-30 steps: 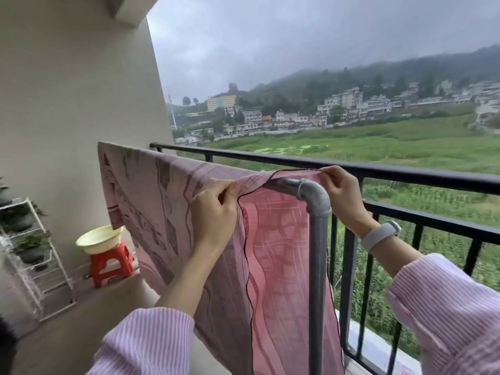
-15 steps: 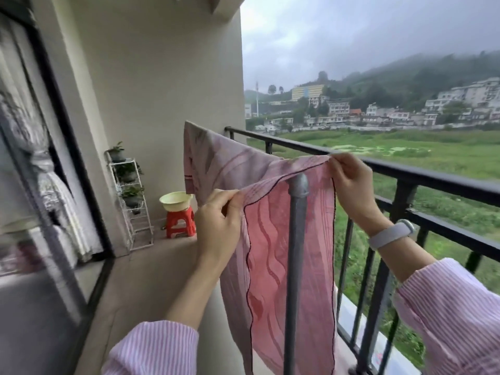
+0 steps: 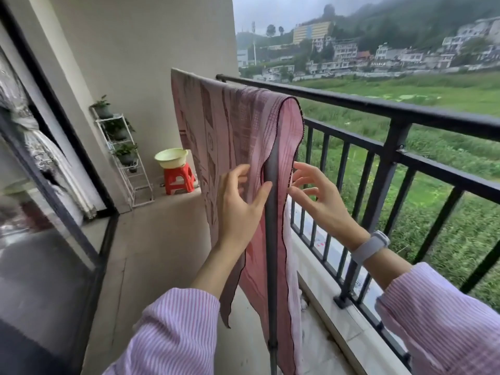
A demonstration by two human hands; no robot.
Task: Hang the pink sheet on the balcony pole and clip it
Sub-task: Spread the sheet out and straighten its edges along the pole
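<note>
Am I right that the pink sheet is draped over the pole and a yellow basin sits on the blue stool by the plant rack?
Not quite: the stool under the yellow basin is red, as the head view shows. The pink sheet is indeed draped over the pole, by the plant rack.

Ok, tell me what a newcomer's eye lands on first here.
The pink sheet draped over the grey pole fills the middle. The left hand lies flat on the cloth, and the right hand touches its edge on the other side of the upright, fingers spread. Further back, a red stool carries a pale basin by the wall.
</note>
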